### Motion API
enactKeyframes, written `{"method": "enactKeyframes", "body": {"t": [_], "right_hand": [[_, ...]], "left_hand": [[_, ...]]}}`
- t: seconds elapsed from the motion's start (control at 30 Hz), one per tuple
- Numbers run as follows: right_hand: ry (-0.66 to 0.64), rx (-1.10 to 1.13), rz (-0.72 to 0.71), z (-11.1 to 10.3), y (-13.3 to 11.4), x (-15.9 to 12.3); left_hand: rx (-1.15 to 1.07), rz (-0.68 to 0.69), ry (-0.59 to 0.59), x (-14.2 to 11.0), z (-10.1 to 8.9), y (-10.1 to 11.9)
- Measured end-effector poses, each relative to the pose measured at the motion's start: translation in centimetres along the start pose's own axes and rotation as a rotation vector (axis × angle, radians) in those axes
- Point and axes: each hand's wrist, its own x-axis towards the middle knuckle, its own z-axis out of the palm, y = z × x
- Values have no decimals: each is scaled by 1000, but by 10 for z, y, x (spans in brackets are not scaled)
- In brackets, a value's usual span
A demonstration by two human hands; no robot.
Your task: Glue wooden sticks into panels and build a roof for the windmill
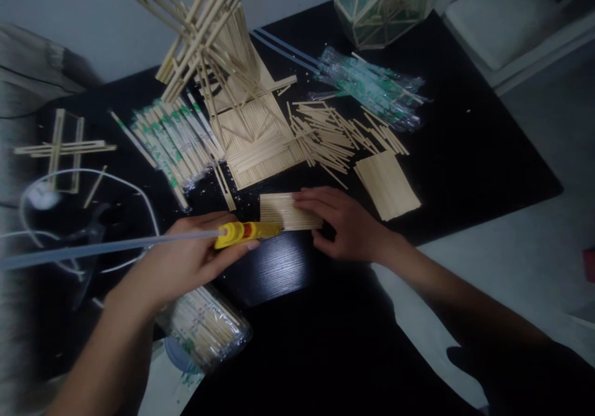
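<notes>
My left hand (pixel 190 248) is wrapped round a yellow hot glue gun (pixel 244 233); a long translucent glue stick (pixel 116 245) runs out of its back to the left. The gun's nozzle points right, at the near edge of a small panel of wooden sticks laid side by side (pixel 276 210). Whether the tip touches the panel I cannot tell. On the right end of that panel rest the fingers of my right hand (pixel 341 224), stretched out over it, with the thumb at its near edge.
Behind stands a stick structure (pixel 267 162) on a stick base. Loose short sticks (pixel 325 134), a stacked stick panel (pixel 390 183) and wrapped chopsticks (pixel 167 143) lie around. A faceted glass container (pixel 381 7) is at the back; a white cord (pixel 149 199) loops left. A chopstick pack (pixel 209 326) lies near my left forearm.
</notes>
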Motion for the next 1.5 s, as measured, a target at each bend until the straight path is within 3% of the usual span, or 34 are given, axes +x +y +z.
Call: {"method": "enactKeyframes", "body": {"t": [0.47,0.73,1.5], "right_hand": [[2,-20,17,1,0,-1],[-7,-11,30,0,-1,0],[-3,-19,33,1,-2,0]], "left_hand": [[47,78,102,-17,-11,-24],[21,-16,39,-20,-14,-21],[38,-20,39,-19,-17,-20]]}}
